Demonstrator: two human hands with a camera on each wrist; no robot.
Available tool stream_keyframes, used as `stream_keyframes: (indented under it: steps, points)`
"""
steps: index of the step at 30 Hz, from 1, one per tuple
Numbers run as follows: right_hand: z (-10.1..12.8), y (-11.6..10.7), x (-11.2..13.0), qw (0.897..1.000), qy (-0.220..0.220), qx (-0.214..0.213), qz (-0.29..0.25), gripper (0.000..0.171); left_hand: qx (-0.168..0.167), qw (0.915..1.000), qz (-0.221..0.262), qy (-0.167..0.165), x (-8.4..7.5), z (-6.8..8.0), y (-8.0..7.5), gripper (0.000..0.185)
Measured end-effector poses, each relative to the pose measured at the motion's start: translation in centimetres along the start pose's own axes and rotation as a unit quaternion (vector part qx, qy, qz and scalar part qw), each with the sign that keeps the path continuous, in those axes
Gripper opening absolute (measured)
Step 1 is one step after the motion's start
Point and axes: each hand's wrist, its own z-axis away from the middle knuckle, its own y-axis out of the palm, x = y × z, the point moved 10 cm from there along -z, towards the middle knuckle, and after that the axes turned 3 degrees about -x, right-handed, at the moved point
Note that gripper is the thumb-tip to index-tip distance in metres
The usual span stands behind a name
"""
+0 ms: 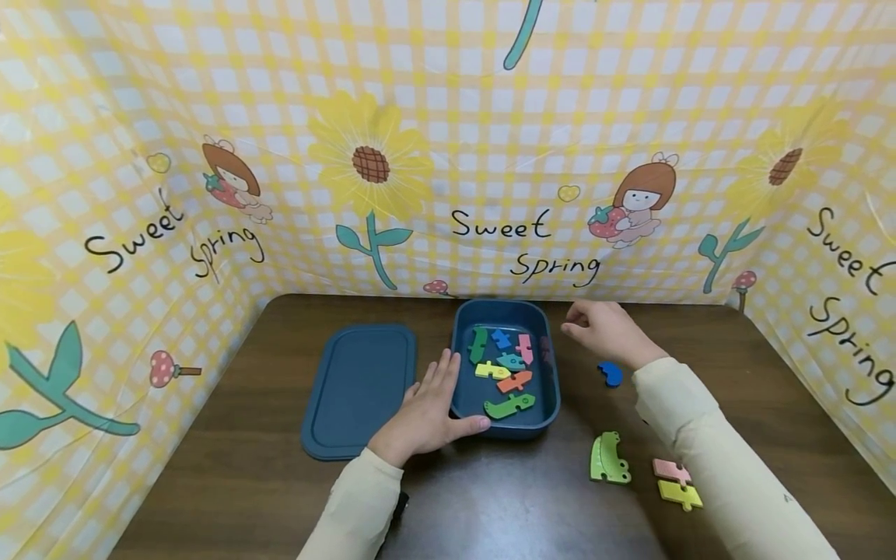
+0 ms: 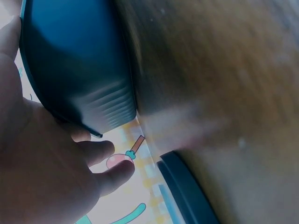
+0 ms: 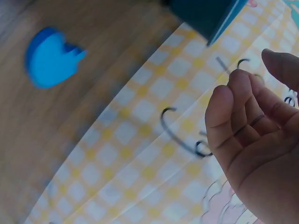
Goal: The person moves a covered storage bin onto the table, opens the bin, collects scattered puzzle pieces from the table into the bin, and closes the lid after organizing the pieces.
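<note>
The head view takes in a yellow checked cloth [image 1: 483,148] standing around a brown table [image 1: 231,474], where a dark blue box [image 1: 518,432] sits uncovered beside its lid [image 1: 364,389]. The left hand [image 1: 428,412] rests against the box's left side, fingers straight and apart, gripping nothing; a hard push there could slide the box towards the right hand [image 1: 610,333]. That hand hovers beyond the box's right rim, its fingers loosely bent, thumb apart from them, with nothing visible between (the right wrist view shows the gap). Lowered carelessly, its wrist or sleeve might knock the loose pieces about. Of these, the light green piece [image 1: 607,460] is largest, near the box's front right corner; seven pieces [image 1: 509,406] lie inside the box; a pink piece [image 1: 670,470] and a yellow piece [image 1: 679,494] lie beside the right sleeve, easily brushed aside; the small blue piece [image 1: 610,375] lies below the right hand, perhaps awkward to pinch flat.
</note>
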Motion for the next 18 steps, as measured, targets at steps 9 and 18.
stream_keyframes:
  steps: [9,18]
  points:
    - [2.4,-0.2,-4.3,1.000,0.005,0.007,0.029,0.019,0.001,1.0000,-0.001,-0.003,0.0,0.0,0.1,0.113]
    - [4.6,2.2,-8.9,0.996,0.064,0.047,0.038,0.035,0.002,1.0000,0.004,-0.004,-0.2,0.0,0.0,0.113]
